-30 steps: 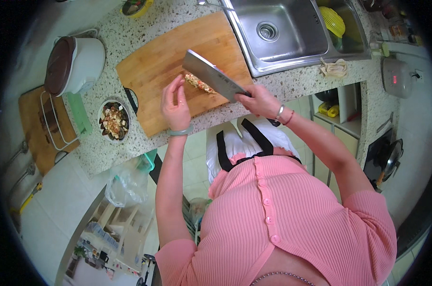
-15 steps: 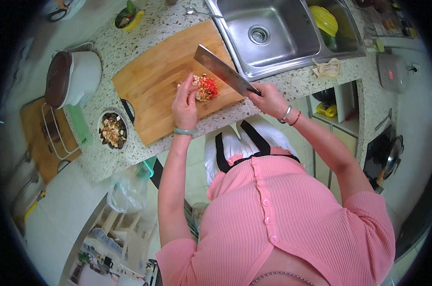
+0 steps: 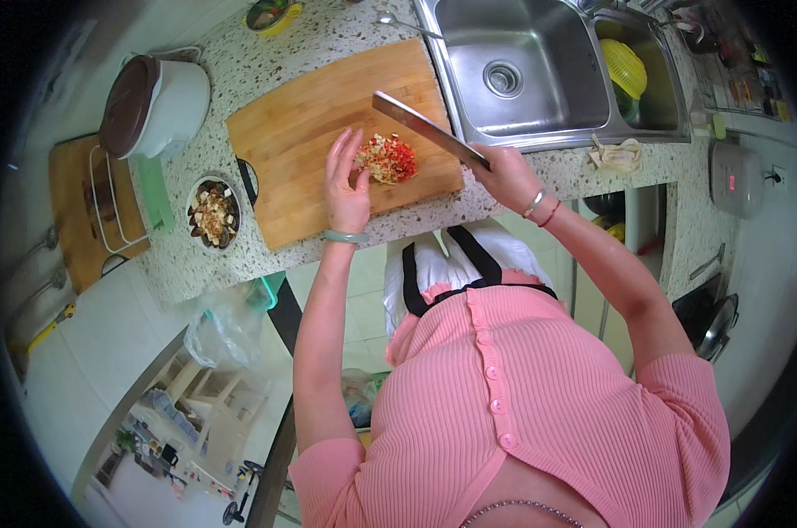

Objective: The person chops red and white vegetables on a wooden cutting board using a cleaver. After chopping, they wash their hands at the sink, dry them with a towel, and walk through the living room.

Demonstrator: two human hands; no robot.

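My right hand [image 3: 509, 179] is closed round the handle of a cleaver [image 3: 423, 125]. Its blade is raised over the right part of a wooden cutting board [image 3: 306, 106], seen nearly edge-on. A small heap of chopped red and pale bits [image 3: 388, 159] lies on the board below the blade. At the left edge of that heap is my left hand [image 3: 347, 195], its fingers apart and holding nothing. Whether its fingertips touch the bits, I cannot tell. A bowl [image 3: 214, 214] of dark pieces topped with pale chopped bits stands left of the board.
A steel double sink [image 3: 526, 62] adjoins the board's right side, with a yellow colander [image 3: 625, 69] in one basin. A spoon [image 3: 405, 24] lies behind the board. A cloth [image 3: 617, 156] rests by the sink's front. At the left stands a white pot with a brown lid [image 3: 130, 106].
The cleaver has turned so that its broad side shows less. My left fingers have spread apart beside the heap. The whole view has shifted slightly.
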